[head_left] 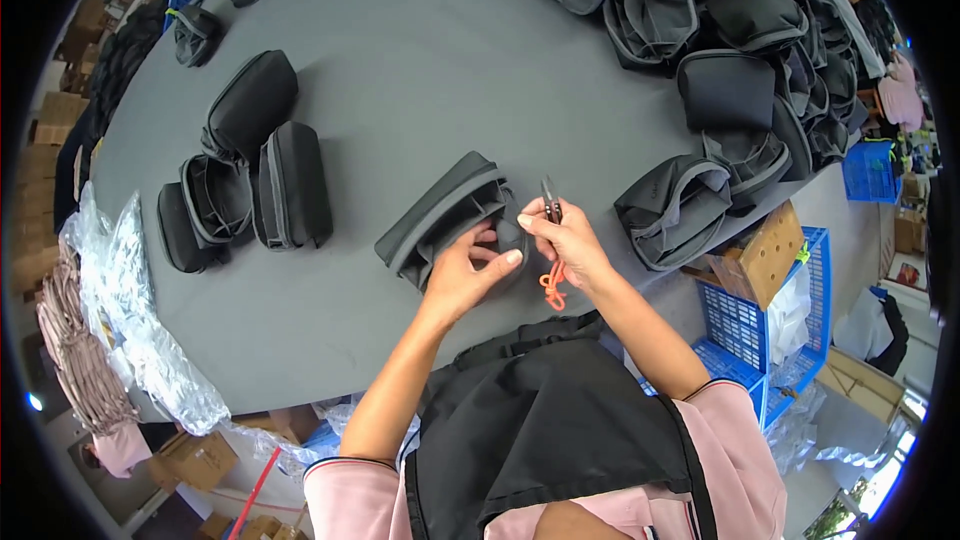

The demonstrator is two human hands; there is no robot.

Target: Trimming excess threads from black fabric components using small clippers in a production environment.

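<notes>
In front of me on the grey table lies an unzipped black pouch (pixel 440 202), its mouth turned toward me and its inner dividers partly showing. My left hand (pixel 462 275) grips the near side of it, fingers reaching inside and thumb along the edge. Closed around a small pair of dark thread snips (pixel 551 205), my right hand (pixel 572 242) is at the pouch's right end. The snips' blades point away from me, and a knotted orange cord (pixel 552 286) hangs below that hand. Right thumb and forefinger meet close to the pouch's edge; whether they pinch fabric or a thread is too small to tell.
A big heap of black pouches (pixel 740 90) covers the table's far right. Several more pouches (pixel 250 105) stand at the left. Clear plastic wrapping (pixel 160 340) hangs over the left edge. Blue crates (pixel 735 325) and a perforated wooden block (pixel 770 255) are at my right.
</notes>
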